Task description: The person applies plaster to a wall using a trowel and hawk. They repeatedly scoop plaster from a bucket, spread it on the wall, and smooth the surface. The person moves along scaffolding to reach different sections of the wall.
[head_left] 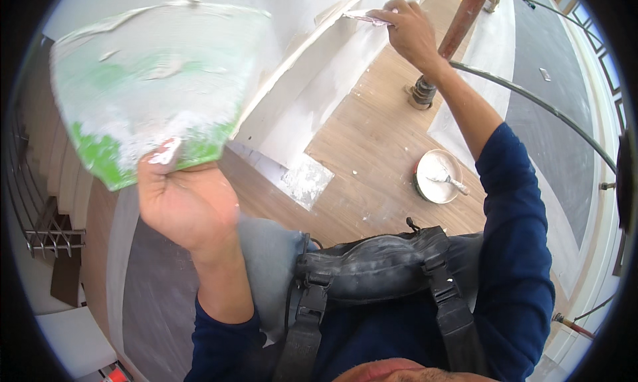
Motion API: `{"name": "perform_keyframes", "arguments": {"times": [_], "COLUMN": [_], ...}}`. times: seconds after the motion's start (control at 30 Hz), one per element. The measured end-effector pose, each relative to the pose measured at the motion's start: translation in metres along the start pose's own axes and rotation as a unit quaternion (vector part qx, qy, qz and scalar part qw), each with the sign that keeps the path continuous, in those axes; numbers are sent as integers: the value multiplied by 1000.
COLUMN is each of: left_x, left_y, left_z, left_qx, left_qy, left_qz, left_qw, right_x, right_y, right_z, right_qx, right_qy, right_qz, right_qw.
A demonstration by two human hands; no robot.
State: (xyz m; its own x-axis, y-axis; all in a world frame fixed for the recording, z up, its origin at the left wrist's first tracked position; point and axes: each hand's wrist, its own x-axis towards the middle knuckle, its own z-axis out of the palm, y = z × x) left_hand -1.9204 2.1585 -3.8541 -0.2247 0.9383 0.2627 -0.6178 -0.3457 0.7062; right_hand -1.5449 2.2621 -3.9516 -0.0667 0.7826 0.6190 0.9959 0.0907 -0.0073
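My left hand (189, 202) grips a broad green plastic plastering board (159, 83) by its lower edge, with the thumb on top. White putty is smeared over most of the board, thickest along the far edge. Up and to the right, my right hand (413, 39) is closed on a putty-coated putty knife (367, 16); fingers partly cover it. The knife is close to the long edge of a white wall (319, 83); whether it touches the edge I cannot tell. A wet-looking putty bead (282, 69) runs along that edge.
On the wood-look floor (359, 142) stands a round tub (418, 176) of white putty with a small tool (457, 184) in it. A reddish metal pole (467, 19) rises by my right forearm. A dark hose or bar (531, 99) crosses at right. Stairs with railings (40, 229) are at left.
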Motion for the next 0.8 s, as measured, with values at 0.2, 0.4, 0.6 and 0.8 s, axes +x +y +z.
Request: {"name": "perform_keyframes", "arguments": {"times": [0.2, 0.4, 0.6, 0.8], "left_x": [-22, -29, -35, -41], "left_y": [-22, -49, -70, -69], "left_z": [53, 80, 94, 107], "left_qx": [-21, -12, -82, -83], "left_qy": [-2, -14, -86, -101], "left_qz": [-209, -350, -421, -411], "left_qw": [978, 937, 899, 902], "right_x": [-22, -46, -57, -64], "right_y": [-7, -28, -3, 15], "right_z": [-54, -120, -146, -152], "right_qx": [553, 505, 399, 344], "right_qy": [-96, 31, 92, 103], "right_qz": [334, 61, -21, -136], "right_qw": [757, 861, 912, 923]}}
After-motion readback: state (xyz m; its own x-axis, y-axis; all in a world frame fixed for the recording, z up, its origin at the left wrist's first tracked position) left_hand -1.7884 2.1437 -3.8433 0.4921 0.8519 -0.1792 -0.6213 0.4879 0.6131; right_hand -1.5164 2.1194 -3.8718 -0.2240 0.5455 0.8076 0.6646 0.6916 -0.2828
